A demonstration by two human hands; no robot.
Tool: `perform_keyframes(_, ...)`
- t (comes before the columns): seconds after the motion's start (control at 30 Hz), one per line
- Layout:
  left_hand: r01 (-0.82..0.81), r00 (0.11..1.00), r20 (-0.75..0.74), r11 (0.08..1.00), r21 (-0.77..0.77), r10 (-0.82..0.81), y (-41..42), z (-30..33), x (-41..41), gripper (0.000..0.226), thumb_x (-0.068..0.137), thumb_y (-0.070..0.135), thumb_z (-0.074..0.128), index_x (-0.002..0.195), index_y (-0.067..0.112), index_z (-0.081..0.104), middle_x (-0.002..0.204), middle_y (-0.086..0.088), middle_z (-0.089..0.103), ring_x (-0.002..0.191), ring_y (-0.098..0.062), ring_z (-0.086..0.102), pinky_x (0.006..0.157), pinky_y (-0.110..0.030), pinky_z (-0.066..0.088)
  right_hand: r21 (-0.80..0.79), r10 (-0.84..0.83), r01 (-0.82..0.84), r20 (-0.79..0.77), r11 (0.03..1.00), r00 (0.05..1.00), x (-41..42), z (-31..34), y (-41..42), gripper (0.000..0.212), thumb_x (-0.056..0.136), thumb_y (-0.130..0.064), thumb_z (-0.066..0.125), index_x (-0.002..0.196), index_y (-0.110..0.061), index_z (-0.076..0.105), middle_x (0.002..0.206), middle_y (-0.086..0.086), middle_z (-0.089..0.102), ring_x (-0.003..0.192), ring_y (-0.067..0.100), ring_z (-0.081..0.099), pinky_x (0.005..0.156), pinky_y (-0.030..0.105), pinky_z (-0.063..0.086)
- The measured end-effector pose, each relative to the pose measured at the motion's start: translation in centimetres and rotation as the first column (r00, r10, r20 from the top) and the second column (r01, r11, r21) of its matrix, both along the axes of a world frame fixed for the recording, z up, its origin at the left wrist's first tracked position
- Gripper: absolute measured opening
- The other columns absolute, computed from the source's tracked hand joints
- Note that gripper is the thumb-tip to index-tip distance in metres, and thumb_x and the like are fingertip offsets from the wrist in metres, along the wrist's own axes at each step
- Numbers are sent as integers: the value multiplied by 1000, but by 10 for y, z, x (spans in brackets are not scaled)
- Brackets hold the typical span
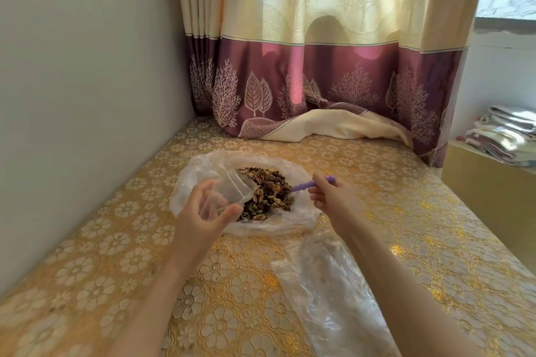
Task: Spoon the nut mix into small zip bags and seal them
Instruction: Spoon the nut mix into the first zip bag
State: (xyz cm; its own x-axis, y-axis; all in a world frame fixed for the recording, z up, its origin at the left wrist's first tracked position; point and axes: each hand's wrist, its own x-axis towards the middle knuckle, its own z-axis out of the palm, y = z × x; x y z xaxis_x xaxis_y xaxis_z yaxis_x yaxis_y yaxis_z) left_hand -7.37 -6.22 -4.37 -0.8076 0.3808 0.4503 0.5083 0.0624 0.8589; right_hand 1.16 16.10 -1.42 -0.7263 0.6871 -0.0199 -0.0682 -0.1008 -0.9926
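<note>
A heap of brown and greenish nut mix (268, 195) lies in a large, crumpled clear plastic bag (185, 182) spread open on the table covered by a gold floral-patterned cloth (87, 269), near the middle of the scene. The left hand (206, 211) pinches a small transparent zip bag (235, 187) between thumb and curled fingers, holding it just above the left edge of the heap; the little bag looks empty, its mouth faces right and far toward the nuts, and its long axis runs from near left to far right. The right hand (333, 197) is curled round the handle of a purple plastic spoon (311, 182), whose long axis slants from the far right down to the near left, pointing into the heap. The spoon's bowl is buried among the nuts or hidden behind them, so its load cannot be made out. A flat pile of further clear plastic bags (327, 284) lies nearer, partly covered by the right forearm; how many there are is unclear. Beyond hangs a cream and plum curtain with leaf prints (319, 66), and folded cloths (504, 136) are cut off at the right edge.
</note>
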Motion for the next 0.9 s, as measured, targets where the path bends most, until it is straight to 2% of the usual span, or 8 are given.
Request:
perform_keyframes(0.07, 14, 1000, 19, 1000, 1, -14, 0, 0, -1, 67, 55, 79, 64, 111, 52, 38, 97, 55, 47, 95, 34, 42, 85, -11, 40, 76, -54, 55, -10, 996, 998, -1, 2, -3, 31, 97, -21, 52, 76, -2, 65, 57, -1, 66, 50, 6, 51, 45, 17, 39)
perform_keyframes(0.23, 15, 1000, -4, 999, 46, -14, 1, 7, 6, 66, 54, 81, 61, 108, 49, 40, 96, 56, 46, 92, 34, 43, 66, 9, 34, 422, -142, 154, -60, 893, 988, 2, 10, -5, 31, 98, -19, 49, 76, -2, 62, 54, -8, 67, 47, 6, 54, 47, 15, 42)
perform_keyframes(0.37, 6, 999, -46, 1000, 30, -5, 1, 6, 5, 61, 57, 78, 61, 107, 51, 39, 93, 57, 46, 91, 35, 42, 68, 0, 40, 583, -158, 200, -123, 788, 980, 6, 16, -6, 31, 98, -17, 50, 72, -4, 61, 53, -12, 65, 44, 1, 53, 45, 9, 40)
perform_keyframes(0.43, 20, 999, -44, 1000, 23, -19, 1, 4, 3, 58, 61, 69, 65, 108, 49, 39, 93, 55, 46, 91, 34, 43, 75, -6, 39, 599, -173, 236, -162, 765, 972, 7, 18, -5, 33, 98, -16, 50, 67, -10, 59, 53, -13, 65, 43, 1, 53, 45, 10, 41)
perform_keyframes(0.53, 46, 997, -55, 999, 24, -45, 2, 2, 2, 52, 68, 53, 73, 107, 48, 40, 95, 57, 45, 89, 34, 44, 64, 5, 39, 545, -234, 304, -196, 781, 952, 9, 14, -2, 33, 98, -15, 50, 67, -8, 59, 49, -18, 63, 42, 1, 53, 45, 10, 42)
perform_keyframes(0.73, 68, 996, -55, 998, 17, -67, 3, 0, 3, 48, 70, 42, 70, 107, 49, 40, 94, 57, 46, 88, 36, 42, 60, 9, 34, 178, -301, 331, -176, 927, 937, 16, -1, 4, 31, 98, -19, 50, 72, -4, 61, 55, 0, 60, 43, 6, 51, 43, 16, 43)
perform_keyframes(0.83, 62, 998, -36, 997, 36, -60, 4, -1, 3, 51, 69, 42, 71, 109, 47, 40, 94, 42, 50, 86, 35, 44, 60, 8, 36, 323, -279, 312, -143, 894, 949, 18, -7, 0, 30, 98, -19, 49, 75, -4, 62, 50, -7, 62, 43, 4, 51, 45, 16, 43)
perform_keyframes(0.9, 62, 998, -15, 997, 45, -61, 3, 1, 4, 53, 66, 53, 71, 110, 47, 41, 96, 39, 48, 87, 35, 45, 60, 7, 37, 462, -275, 316, -155, 829, 949, 19, -4, -5, 32, 98, -18, 48, 69, -14, 60, 49, -13, 62, 45, 13, 51, 47, 26, 43)
